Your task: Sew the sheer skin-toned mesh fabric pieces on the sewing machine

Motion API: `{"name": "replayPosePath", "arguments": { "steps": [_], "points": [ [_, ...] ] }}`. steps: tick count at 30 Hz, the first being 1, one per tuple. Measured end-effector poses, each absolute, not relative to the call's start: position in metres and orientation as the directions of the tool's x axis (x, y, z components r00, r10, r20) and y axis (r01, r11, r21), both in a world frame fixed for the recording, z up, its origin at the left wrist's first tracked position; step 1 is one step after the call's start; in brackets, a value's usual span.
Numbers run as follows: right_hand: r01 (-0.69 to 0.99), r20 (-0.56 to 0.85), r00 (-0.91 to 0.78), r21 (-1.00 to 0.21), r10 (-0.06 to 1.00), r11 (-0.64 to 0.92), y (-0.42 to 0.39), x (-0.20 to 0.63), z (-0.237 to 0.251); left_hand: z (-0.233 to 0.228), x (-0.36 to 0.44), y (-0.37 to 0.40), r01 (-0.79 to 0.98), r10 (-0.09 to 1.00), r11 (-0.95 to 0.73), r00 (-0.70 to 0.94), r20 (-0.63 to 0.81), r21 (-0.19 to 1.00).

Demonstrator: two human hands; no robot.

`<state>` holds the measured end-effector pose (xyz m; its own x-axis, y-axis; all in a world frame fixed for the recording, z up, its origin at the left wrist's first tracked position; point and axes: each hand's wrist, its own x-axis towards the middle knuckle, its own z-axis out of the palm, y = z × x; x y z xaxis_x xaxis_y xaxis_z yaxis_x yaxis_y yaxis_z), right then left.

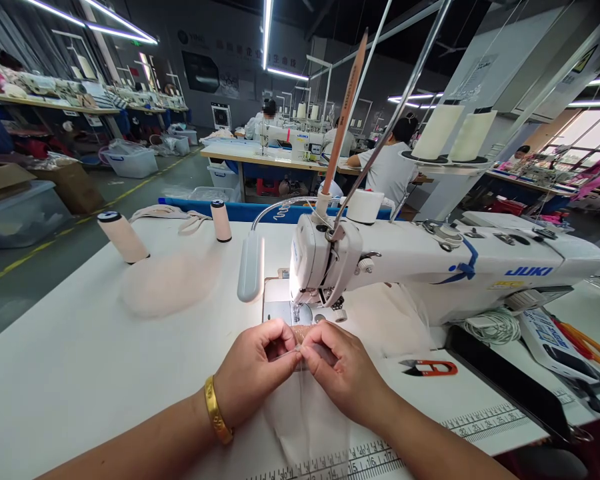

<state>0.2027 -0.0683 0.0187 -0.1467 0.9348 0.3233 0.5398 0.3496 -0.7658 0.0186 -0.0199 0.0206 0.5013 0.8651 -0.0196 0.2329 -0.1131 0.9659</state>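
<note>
both hands pinch sheer fabric

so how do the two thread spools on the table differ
The left spool leans over to the left, while the right spool stands nearly upright. The left spool looks bigger and sits nearer the table's left edge; the right spool is slimmer and sits further back, next to a folded strap. Both carry pale thread and have dark tops. Neither hand touches them.
</note>
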Motion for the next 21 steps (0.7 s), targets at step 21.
{"name": "replayPosePath", "arguments": {
  "steps": [21],
  "points": [
    [0.543,0.320,-0.148,-0.765,0.936,0.347,-0.0689,0.2013,0.0201,0.0265,0.0185,-0.0203,0.270,0.863,-0.132,0.505,-0.024,0.954]
  ]
}}
